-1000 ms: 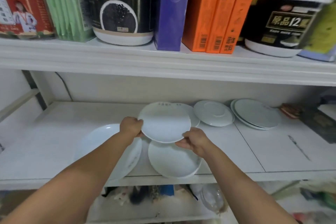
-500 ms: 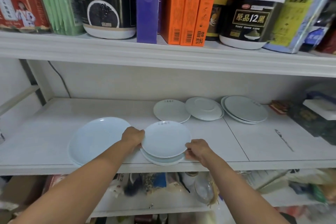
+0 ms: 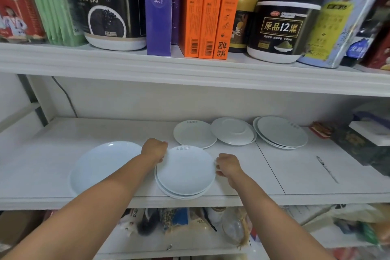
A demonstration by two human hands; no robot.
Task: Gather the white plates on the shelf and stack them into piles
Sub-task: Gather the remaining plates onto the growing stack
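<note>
Flanking a two-plate stack (image 3: 185, 172) on the white shelf (image 3: 295, 175): left hand (image 3: 155, 150) and right hand (image 3: 229, 164), grips curled on its rim.

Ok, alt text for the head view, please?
Both hands, left and right, hold the top plate of a small pile at the shelf front. A big plate lies left, more plates behind.

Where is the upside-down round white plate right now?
In the head view, the upside-down round white plate sits at the shelf's back, right of centre, between a single upright plate and a small pile.
</note>
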